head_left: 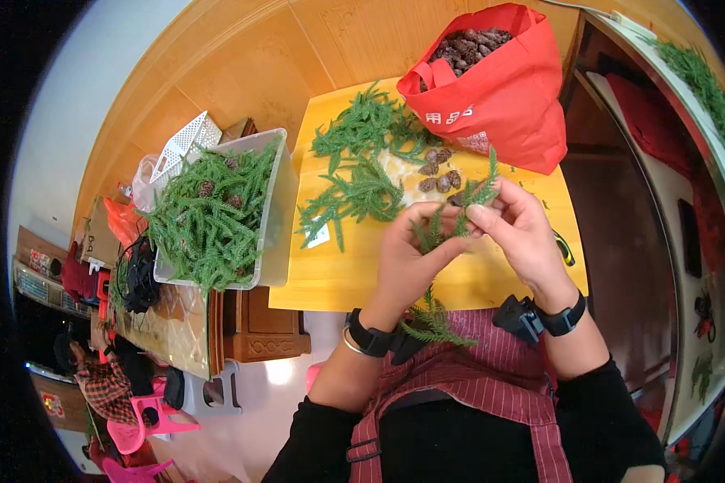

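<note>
Between my two hands, above the yellow table point(346, 278), is a green artificial pine sprig point(482, 193). My left hand point(407, 253) is closed round its stem, and its needles hang below that hand toward the striped apron. My right hand point(528, 233) pinches the upper part between thumb and fingers. Just beyond the hands lie several brown pine cones point(428, 169), one of them partly hidden by the fingers. A loose heap of pine sprigs point(362, 133) spreads over the table's far left, with another bunch point(358, 193) nearer my left hand.
A red bag point(515, 105) filled with pine cones point(467, 50) stands at the far right. To the left, a clear plastic bin point(275, 217) is heaped with pine sprigs. A yellow-and-black tool point(566, 249) lies at the right edge. Another person point(109, 378) sits far left near pink chairs.
</note>
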`<state>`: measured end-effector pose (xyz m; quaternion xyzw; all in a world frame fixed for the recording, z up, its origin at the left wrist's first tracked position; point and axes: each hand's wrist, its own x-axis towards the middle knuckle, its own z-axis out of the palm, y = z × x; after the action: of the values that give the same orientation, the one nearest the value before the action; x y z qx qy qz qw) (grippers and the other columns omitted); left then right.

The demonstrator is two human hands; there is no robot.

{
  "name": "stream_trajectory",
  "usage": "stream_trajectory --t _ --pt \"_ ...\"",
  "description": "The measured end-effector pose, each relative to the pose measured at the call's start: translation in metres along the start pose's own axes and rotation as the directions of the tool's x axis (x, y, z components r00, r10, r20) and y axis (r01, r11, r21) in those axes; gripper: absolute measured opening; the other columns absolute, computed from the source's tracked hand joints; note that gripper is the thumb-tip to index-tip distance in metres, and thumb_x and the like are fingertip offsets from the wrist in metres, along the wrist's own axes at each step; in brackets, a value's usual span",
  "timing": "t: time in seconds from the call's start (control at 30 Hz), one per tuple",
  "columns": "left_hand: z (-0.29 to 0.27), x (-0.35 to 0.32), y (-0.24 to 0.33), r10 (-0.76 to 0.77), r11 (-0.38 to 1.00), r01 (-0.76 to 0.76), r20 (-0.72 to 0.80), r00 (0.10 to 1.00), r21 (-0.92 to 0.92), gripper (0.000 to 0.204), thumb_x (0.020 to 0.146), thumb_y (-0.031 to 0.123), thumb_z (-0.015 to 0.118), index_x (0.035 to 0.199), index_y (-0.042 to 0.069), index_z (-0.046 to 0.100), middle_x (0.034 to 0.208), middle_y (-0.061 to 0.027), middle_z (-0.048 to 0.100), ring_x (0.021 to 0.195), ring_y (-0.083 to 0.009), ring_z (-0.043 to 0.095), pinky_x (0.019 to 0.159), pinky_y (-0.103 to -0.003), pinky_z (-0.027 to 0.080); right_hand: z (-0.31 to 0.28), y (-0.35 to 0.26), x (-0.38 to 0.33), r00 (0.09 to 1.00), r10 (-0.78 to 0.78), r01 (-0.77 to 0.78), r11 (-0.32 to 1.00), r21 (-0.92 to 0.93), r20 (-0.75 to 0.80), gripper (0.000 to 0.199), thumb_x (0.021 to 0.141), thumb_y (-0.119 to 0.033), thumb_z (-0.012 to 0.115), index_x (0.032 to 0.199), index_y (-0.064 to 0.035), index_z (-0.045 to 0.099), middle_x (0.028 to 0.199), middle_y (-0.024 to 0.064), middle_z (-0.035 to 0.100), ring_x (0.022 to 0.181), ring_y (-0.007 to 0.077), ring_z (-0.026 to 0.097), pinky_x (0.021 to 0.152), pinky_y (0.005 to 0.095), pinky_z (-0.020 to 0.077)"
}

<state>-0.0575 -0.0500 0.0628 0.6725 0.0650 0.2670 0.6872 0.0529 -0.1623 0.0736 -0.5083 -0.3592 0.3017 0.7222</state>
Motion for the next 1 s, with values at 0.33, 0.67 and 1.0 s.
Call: stream_trajectory --t 0.33,0.67,1.0 --pt "-0.004 0.008 0.004 -0.013 0.982 -0.018 -0.159 0.987 -0.188 0.009 0.084 -0.001 0.051 0.089 0.004 0.045 0.102 -0.0117 0.061 0.068 -0.0053 0.051 0.062 -0.019 0.044 -0.003 -0.017 -0.005 0.996 -0.055 0.076 0.949 -0.307 0.076 0.009 0.081 -0.004 0.056 0.089 -0.0014 0.054 0.077 -0.0017 0.051 0.072 0.0055 0.051 0.063 0.0192 0.0403" --pt "-0.014 0.019 0.015 0.075 0.926 -0.177 -0.298 0.952 -0.333 0.008 0.087 0.006 0.050 0.093 0.004 0.045 0.109 -0.0168 0.056 0.063 -0.0078 0.050 0.058 -0.020 0.043 0.009 -0.020 -0.007 0.743 -0.175 0.441 0.854 -0.276 0.646 0.022 0.070 0.002 0.059 0.091 -0.0026 0.062 0.090 0.0086 0.061 0.078 0.0204 0.059 0.071 0.0295 0.0467" --pt "-0.023 0.017 0.006 -0.028 0.825 -0.177 -0.352 0.936 -0.536 0.016 0.083 0.003 0.055 0.097 0.004 0.048 0.090 -0.0088 0.056 0.080 -0.0149 0.054 0.071 -0.026 0.044 0.015 -0.027 -0.014 0.988 -0.046 0.073 0.981 -0.181 0.149 0.030 0.081 0.002 0.045 0.110 0.0030 0.052 0.083 0.0019 0.053 0.075 0.0094 0.048 0.068 0.0196 0.0387"
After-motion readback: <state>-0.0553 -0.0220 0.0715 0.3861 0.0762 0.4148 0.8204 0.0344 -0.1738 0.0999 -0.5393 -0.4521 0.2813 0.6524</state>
